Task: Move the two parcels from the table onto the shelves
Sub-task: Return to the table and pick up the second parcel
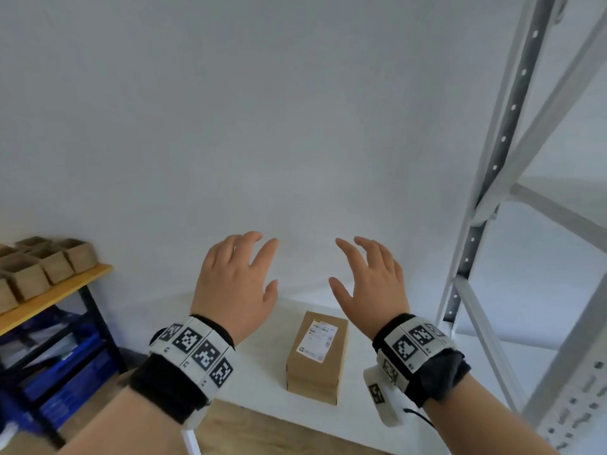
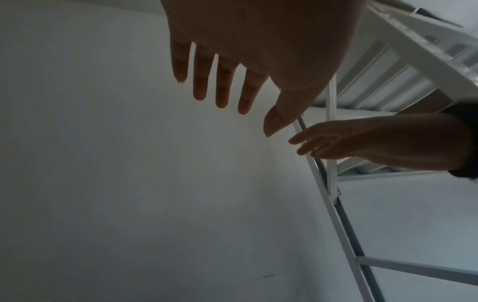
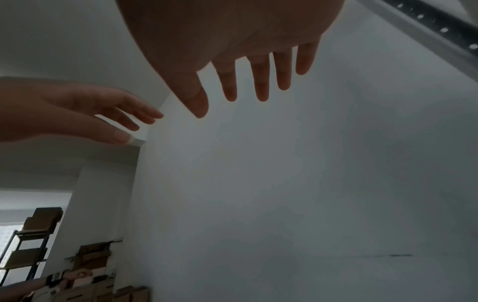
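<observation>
A brown cardboard parcel with a white label stands on the white table; a seam low on its side hints at a second box beneath, but I cannot tell. Both hands hover in the air above and beyond it, palms down, holding nothing. My left hand has its fingers spread and straight. My right hand mirrors it a short gap to the right. Each wrist view shows the other hand: the right hand and the left hand. The white metal shelves rise at the right.
A plain white wall fills the background. On the left, a wooden shelf carries several small cardboard boxes, with blue bins below. In the right wrist view, a far rack with boxes and another person's hand appear.
</observation>
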Available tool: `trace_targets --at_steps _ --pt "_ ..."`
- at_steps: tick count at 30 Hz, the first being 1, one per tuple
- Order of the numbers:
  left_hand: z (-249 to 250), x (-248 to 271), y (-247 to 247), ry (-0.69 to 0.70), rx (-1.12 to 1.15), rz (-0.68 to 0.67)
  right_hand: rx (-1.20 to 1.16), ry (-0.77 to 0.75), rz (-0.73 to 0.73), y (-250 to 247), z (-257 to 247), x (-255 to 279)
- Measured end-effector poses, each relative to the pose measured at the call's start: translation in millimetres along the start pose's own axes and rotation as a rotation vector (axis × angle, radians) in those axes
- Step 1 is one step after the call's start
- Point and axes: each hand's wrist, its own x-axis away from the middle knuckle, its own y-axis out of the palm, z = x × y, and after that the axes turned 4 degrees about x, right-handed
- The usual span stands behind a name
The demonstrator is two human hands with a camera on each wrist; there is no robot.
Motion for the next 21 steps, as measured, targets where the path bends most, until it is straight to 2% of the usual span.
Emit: trace_targets --at_steps 8,11,17,21 --pt "-11.1 -27.5 73.4 0.009 0.031 -0.128 0.034 0.036 -0.121 54.8 20.5 -30.6" --pt "-7.9 -34.4 102.9 0.042 0.009 -0.152 0.09 0.03 -0.096 75.9 22.9 -34.1" --pt "-2.3 -60.5 142.1 0.137 0.037 -0.071 0.159 0.021 0.027 99.5 19.5 -53.6" --pt "-4.8 -79.8 161.2 0.158 0.071 -0.047 0.172 0.041 0.031 107.6 21.3 -70.9"
